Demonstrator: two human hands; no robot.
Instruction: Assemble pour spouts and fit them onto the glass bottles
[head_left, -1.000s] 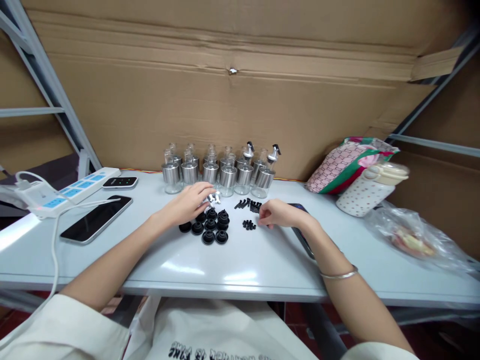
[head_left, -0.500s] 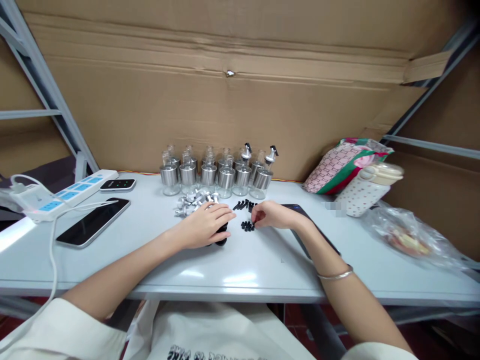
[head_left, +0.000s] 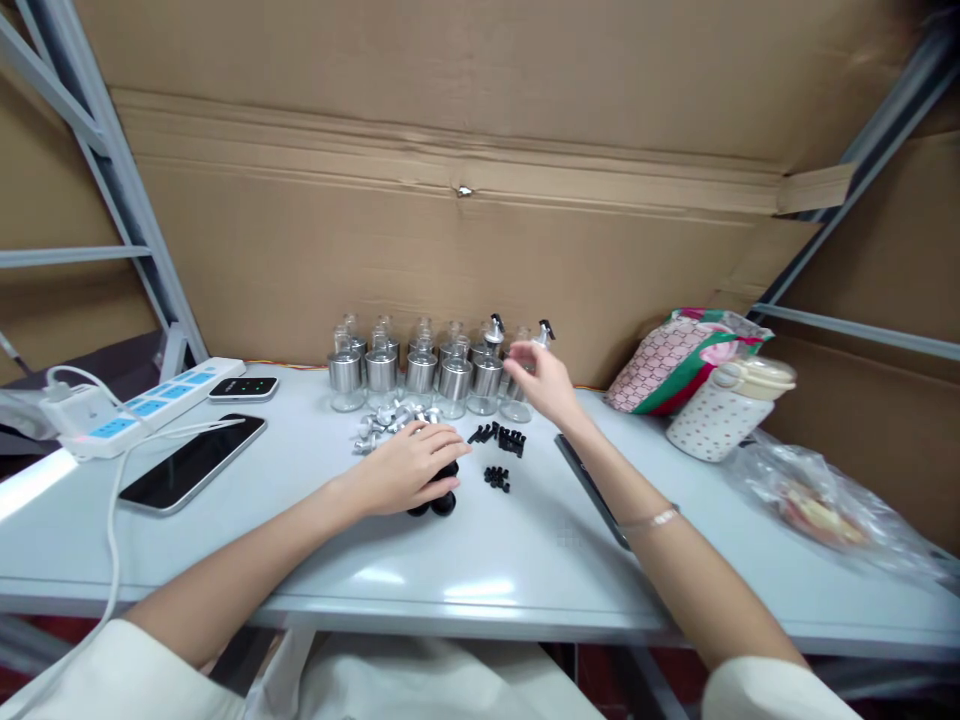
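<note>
My left hand (head_left: 409, 468) lies with its fingers stretched out over round black caps (head_left: 443, 503), some of them hidden beneath it. Just behind it is a pile of silver pourer spouts (head_left: 371, 430). My right hand (head_left: 546, 380) is raised at the front right glass bottle (head_left: 516, 405), thumb and fingers apart; whether it touches the bottle is unclear. That bottle's pourer top (head_left: 546, 330) shows behind the hand. Another pourer (head_left: 495, 328) stands in a neighbouring bottle. On the table between my hands lie black levers (head_left: 511, 440) and small black stoppers (head_left: 496, 479).
Several glass bottles with steel bands (head_left: 381, 372) stand in rows along the cardboard wall (head_left: 375, 230). To the left are a power strip (head_left: 161, 400), a phone (head_left: 193, 465) and cables. Right of me are a dark tablet (head_left: 592, 490), white tumbler (head_left: 720, 420), patterned bag (head_left: 660, 370) and plastic bag (head_left: 825, 500).
My right hand has left the small black stoppers and moved up and away to the front right bottle, its fingers opening. My left hand stays over the caps. The camera has tilted slightly upward.
</note>
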